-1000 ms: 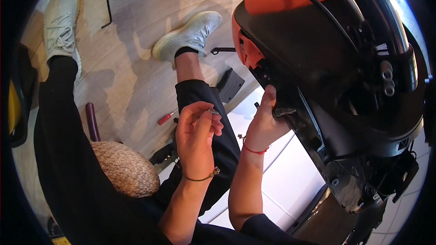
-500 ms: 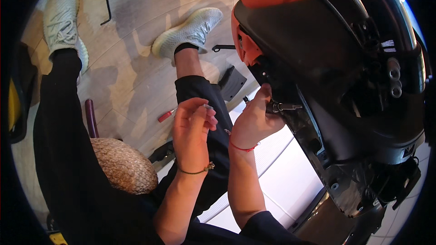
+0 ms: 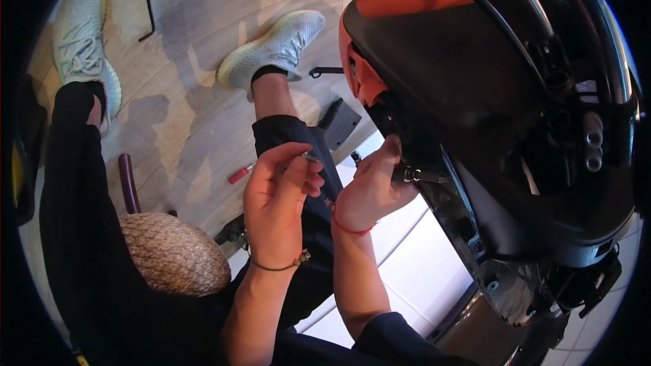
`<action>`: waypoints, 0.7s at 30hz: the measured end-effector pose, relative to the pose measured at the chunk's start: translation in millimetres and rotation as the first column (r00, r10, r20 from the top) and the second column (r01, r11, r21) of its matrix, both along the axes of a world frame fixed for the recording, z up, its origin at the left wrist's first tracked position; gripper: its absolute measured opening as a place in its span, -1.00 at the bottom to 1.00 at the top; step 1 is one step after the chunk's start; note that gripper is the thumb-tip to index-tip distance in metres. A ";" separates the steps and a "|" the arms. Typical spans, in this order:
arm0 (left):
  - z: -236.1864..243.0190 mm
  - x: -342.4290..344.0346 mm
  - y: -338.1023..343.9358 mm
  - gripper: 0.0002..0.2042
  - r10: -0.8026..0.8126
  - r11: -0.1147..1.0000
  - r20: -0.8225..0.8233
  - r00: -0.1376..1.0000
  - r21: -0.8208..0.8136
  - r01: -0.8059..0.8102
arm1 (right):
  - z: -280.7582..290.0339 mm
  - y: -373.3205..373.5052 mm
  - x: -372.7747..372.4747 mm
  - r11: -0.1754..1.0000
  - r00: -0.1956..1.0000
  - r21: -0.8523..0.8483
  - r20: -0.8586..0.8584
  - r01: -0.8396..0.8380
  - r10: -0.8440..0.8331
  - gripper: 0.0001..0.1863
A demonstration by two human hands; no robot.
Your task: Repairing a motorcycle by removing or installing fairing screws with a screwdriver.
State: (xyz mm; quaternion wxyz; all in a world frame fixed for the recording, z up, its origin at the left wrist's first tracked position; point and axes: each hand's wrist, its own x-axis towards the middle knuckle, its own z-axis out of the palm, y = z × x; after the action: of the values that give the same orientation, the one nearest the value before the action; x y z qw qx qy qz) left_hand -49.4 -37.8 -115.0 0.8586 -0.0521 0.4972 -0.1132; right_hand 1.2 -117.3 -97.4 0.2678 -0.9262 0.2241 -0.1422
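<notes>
My left hand (image 3: 274, 203) is closed in a pinch, a small shiny metal piece (image 3: 310, 157) between its thumb and forefinger; it looks like a screw or bolt. To its right, my right hand (image 3: 369, 193) is closed against the side of a black and orange scooter-like body (image 3: 468, 108), thumb up and fingers mostly hidden. Past that hand runs a dark rod-like part (image 3: 428, 175) with a shiny metal ring, toward the bodywork. A small black end (image 3: 356, 157) shows on the hand's other side. What the right fingers grip is hidden.
A red-handled tool (image 3: 239, 175), a black box-like part (image 3: 339, 123), an L-shaped black bar (image 3: 148, 10) and a black wrench-like tool (image 3: 325, 71) lie on the wooden floor (image 3: 183, 95). Left of my arms are a woven-textured brown rounded seat (image 3: 178, 254) and a purple tube (image 3: 128, 183).
The view has shifted slightly, so most things sit a little further left. Both hands keep nearly the same pose; the metal piece stays in my left pinch.
</notes>
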 end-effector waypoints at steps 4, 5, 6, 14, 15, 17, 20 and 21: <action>7.9 22.6 9.9 -0.83 -0.167 0.965 0.194 0.967 0.233 0.119 | 4.6 10.0 -1.7 0.992 0.993 0.051 -0.019 -0.117 0.118 -0.90; 9.4 30.1 1.3 -0.83 -0.207 0.943 0.197 0.958 0.300 0.143 | 5.7 9.3 -0.9 0.990 0.992 0.070 -0.014 -0.126 0.128 -0.90; 3.5 34.5 -7.4 -0.84 -0.237 0.902 0.236 0.942 0.414 0.124 | 6.6 7.9 -1.1 0.983 0.985 0.066 -0.015 -0.173 0.175 -0.89; -2.8 70.6 -4.8 -0.86 -0.258 0.760 0.336 0.906 0.650 -0.024 | 16.7 7.7 7.2 0.983 0.990 0.133 -0.056 -0.124 0.132 -0.85; -1.7 68.3 -6.0 -0.85 -0.254 0.746 0.346 0.903 0.665 -0.045 | 14.8 6.8 7.6 0.983 0.990 0.132 -0.056 -0.125 0.133 -0.85; -2.6 62.3 -15.9 -0.85 -0.230 0.752 0.323 0.918 0.658 -0.043 | 12.9 5.1 8.9 0.979 0.986 0.119 -0.011 -0.166 0.169 -0.82; -0.9 54.4 -20.2 -0.85 -0.246 0.757 0.261 0.933 0.653 0.017 | 10.8 14.7 6.9 0.981 0.991 0.142 0.036 -0.130 0.127 -0.82; 0.3 52.0 -18.7 -0.85 -0.289 0.749 0.224 0.931 0.659 0.074 | 12.1 13.7 6.1 0.982 0.992 0.139 0.031 -0.125 0.121 -0.82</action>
State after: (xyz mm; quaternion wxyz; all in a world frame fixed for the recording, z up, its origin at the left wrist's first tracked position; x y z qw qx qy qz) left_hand 2.6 -56.6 -114.8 0.8764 0.3112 0.3664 -0.0275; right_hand 7.3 -103.6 -85.3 0.3433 -0.9154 0.1728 -0.1197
